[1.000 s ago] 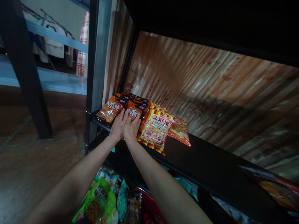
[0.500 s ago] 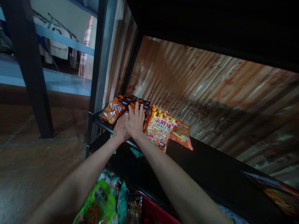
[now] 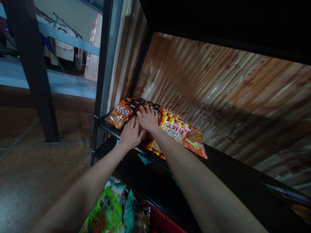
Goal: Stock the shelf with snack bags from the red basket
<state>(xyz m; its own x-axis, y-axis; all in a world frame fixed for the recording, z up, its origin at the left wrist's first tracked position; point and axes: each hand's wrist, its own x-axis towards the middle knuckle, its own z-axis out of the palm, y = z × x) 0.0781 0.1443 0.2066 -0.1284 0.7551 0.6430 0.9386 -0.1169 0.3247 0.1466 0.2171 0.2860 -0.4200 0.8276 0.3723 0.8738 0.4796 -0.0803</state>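
1. Left hand (image 3: 131, 133) is kinda flat, fingers stretched over the orange-and-black snack bags (image 3: 120, 115).
2. Right hand (image 3: 148, 119), same deal, fingers spread, just beside it.
3. Those bags sit at the left end of the black shelf (image 3: 230, 168), beside some prawn crackers (image 3: 173, 128).

Two bare forearms (image 3: 93, 181), smooth, tapering to slim wrists (image 3: 155, 130).
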